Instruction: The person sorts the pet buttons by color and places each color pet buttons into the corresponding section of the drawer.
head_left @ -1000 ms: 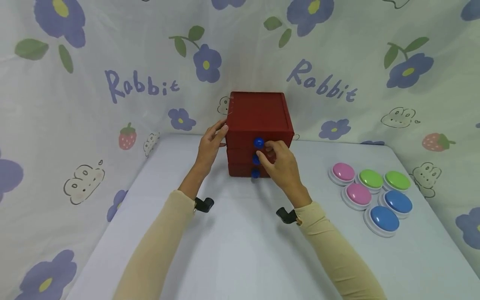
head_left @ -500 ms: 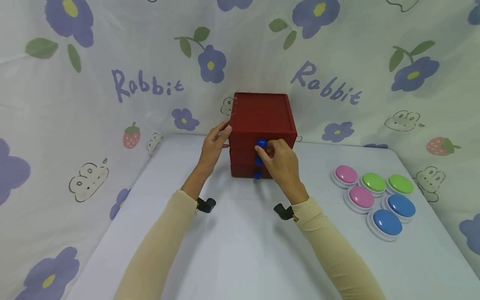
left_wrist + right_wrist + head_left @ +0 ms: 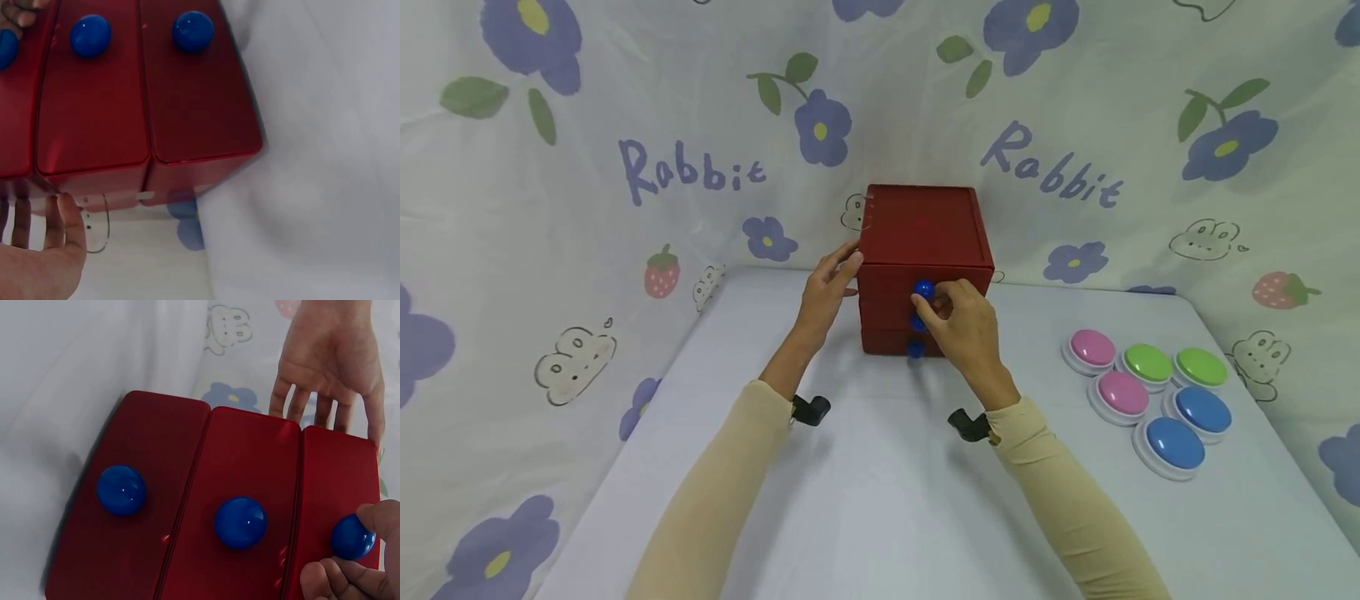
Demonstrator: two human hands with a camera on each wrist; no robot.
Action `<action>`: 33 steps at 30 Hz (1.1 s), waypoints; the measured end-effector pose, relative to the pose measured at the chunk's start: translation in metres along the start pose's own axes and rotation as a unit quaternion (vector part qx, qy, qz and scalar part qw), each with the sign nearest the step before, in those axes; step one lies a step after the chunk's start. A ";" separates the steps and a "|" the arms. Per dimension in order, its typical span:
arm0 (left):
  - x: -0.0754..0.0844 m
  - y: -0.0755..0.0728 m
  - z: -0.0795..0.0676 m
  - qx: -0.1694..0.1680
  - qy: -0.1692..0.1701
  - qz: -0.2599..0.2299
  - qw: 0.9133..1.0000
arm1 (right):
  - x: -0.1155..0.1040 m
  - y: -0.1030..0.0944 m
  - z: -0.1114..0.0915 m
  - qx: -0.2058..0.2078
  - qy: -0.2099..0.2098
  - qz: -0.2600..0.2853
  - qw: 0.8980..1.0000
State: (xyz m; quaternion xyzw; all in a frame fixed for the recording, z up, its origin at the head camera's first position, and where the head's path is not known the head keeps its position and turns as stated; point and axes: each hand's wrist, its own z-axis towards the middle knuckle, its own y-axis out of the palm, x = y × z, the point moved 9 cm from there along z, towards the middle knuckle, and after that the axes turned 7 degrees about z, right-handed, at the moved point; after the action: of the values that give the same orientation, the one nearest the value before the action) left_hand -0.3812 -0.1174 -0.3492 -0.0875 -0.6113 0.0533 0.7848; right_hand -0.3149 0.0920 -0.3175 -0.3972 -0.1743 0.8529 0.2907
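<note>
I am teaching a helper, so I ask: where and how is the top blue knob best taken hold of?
Probably pinch the rounded sides of the top blue knob between thumb and fingers, coming from the front: it is round and juts out from the front of the red box. The middle blue knob sits just below, so approaching from underneath looks tighter.

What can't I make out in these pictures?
Inside the red cabinet, all views: hidden behind its drawer fronts.
Lower right of those fronts, head view: covered by the right hand.
Part of the top blue knob and left hand, left wrist view: cut off by picture edges.
</note>
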 end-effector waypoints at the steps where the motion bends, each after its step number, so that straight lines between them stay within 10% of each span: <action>1: 0.000 0.000 0.000 0.001 0.001 0.003 1.000 | 0.000 0.000 0.000 0.000 0.000 0.000 1.000; 23: 0.022 -0.001 -0.011 -0.022 -0.012 0.018 1.000 | -0.010 -0.006 -0.013 0.008 -0.030 0.004 1.000; 33: -0.001 -0.002 0.000 -0.006 -0.001 0.006 1.000 | -0.013 -0.009 -0.018 0.009 -0.036 0.006 0.999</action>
State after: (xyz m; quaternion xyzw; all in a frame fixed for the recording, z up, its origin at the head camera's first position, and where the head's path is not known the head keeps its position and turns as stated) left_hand -0.3819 -0.1195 -0.3496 -0.0956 -0.6121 0.0548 0.7830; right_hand -0.2911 0.0917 -0.3160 -0.3645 -0.1745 0.8701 0.2823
